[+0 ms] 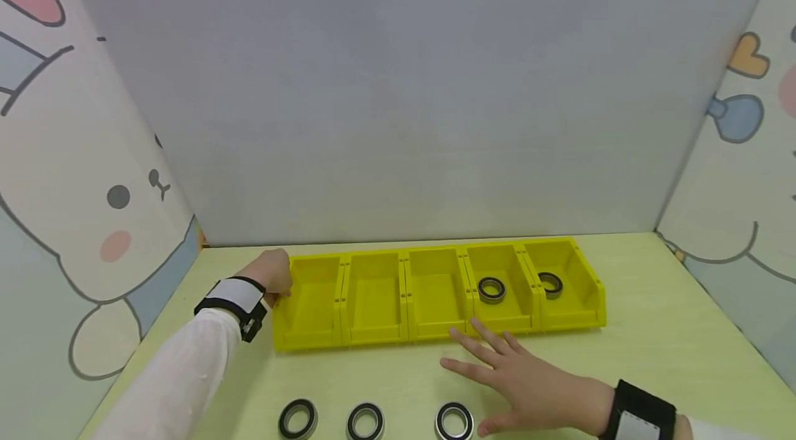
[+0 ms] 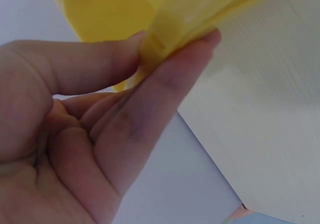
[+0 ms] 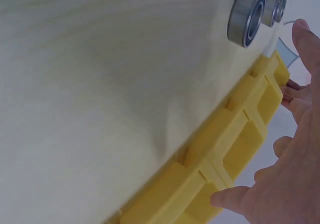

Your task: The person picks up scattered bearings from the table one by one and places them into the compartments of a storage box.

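Note:
A row of joined yellow bins (image 1: 373, 336) stands at the back of the table. My left hand (image 1: 271, 273) pinches its left end wall; in the left wrist view the thumb and fingers of the hand (image 2: 115, 109) hold the yellow edge (image 2: 165, 34). With fingers spread, my right hand (image 1: 528, 385) hovers before the bins, holding nothing. One bearing (image 1: 491, 298) lies in the fourth bin from the left, another (image 1: 553, 293) in the rightmost. Left of the right hand (image 3: 285, 179), a bearing (image 1: 440, 427) lies on the table; it also shows in the right wrist view (image 3: 239, 19).
Two more bearings (image 1: 283, 426) (image 1: 352, 430) lie near the front edge of the view, to the left. The pale table (image 1: 659, 343) is bounded by a grey back wall (image 1: 410, 94) and side panels with cartoon drawings (image 1: 68, 170).

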`<action>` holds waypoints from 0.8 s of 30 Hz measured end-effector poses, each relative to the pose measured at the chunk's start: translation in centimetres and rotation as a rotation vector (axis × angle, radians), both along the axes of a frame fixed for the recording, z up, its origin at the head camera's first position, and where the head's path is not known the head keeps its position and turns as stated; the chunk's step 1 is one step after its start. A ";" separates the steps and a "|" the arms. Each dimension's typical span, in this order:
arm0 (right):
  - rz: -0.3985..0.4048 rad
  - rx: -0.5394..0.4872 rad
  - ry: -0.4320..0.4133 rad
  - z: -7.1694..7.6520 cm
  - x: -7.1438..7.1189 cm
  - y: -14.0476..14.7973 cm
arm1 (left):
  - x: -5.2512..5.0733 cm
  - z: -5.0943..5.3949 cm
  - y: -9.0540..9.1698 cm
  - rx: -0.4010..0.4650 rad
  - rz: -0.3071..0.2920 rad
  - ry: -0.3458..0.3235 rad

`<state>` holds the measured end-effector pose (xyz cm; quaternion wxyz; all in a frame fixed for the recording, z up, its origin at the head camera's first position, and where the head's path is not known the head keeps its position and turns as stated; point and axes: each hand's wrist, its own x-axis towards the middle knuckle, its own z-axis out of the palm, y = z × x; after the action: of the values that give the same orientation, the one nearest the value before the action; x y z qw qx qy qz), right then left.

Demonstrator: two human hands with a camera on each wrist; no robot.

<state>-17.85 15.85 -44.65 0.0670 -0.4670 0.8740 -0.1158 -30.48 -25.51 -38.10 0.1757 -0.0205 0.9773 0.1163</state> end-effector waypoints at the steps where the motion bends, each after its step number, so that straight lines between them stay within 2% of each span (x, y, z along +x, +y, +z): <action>1: 0.015 0.004 -0.010 -0.5 0.2 -0.1 | 0.0 0.0 0.0 0.001 0.000 0.000; 7: 0.089 0.030 -0.065 -3.1 0.8 -0.2 | 0.0 -0.1 -0.2 0.020 0.002 0.001; 11: 0.105 0.067 -0.101 -3.8 1.2 -0.2 | -0.1 -0.1 -0.2 0.024 0.004 0.001; 17: 0.111 0.081 -0.104 -3.8 1.5 -0.2 | 0.0 -0.1 -0.2 0.028 0.008 -0.001; 24: 0.159 0.048 -0.061 -3.0 1.9 -0.2 | 0.1 0.0 0.0 0.031 0.012 -0.002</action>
<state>-15.91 15.69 -47.63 0.1135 -0.5294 0.8344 -0.1034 -30.37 -25.55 -38.06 0.1762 -0.0241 0.9751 0.1323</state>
